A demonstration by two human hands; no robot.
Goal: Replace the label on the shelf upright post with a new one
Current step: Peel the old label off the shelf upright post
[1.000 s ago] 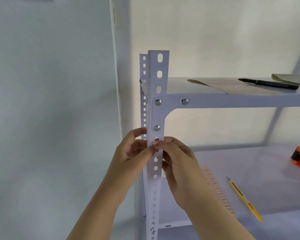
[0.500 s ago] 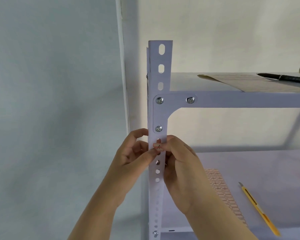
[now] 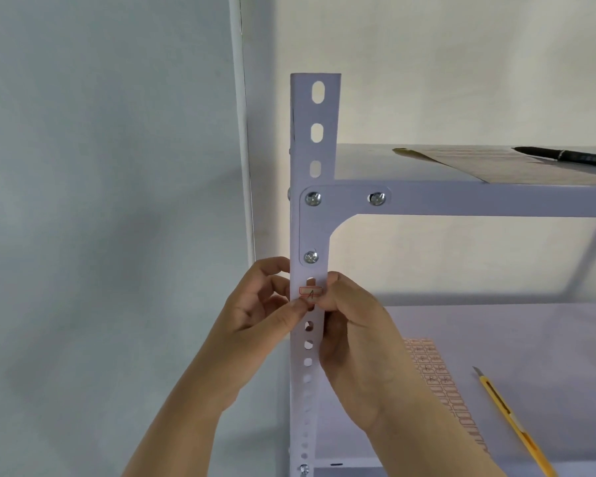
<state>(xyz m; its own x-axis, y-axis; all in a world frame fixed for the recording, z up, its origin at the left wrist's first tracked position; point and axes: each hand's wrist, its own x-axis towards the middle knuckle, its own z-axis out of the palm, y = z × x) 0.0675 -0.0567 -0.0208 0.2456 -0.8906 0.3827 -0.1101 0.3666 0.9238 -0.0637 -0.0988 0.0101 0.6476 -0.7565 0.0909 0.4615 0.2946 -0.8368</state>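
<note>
The white perforated shelf upright post stands in the middle of the view. A small red-bordered label with a handwritten "A" sits on its front face, just below the corner bracket's lowest screw. My left hand wraps the post from the left, its thumb pressing the label's lower left corner. From the right, my right hand holds the post edge, fingertips touching the label's right end. The label's lower edge is hidden by both thumbs.
On the lower shelf lie a sheet of red-bordered labels and a yellow utility knife. On the top shelf a black pen rests on brown paper. A white pipe runs up the wall left of the post.
The view shifted so the post sits more centred and the orange tape dispenser is out of frame. My thumbs uncovered more of the label; the "A" now shows. Both hands stay at the label.
</note>
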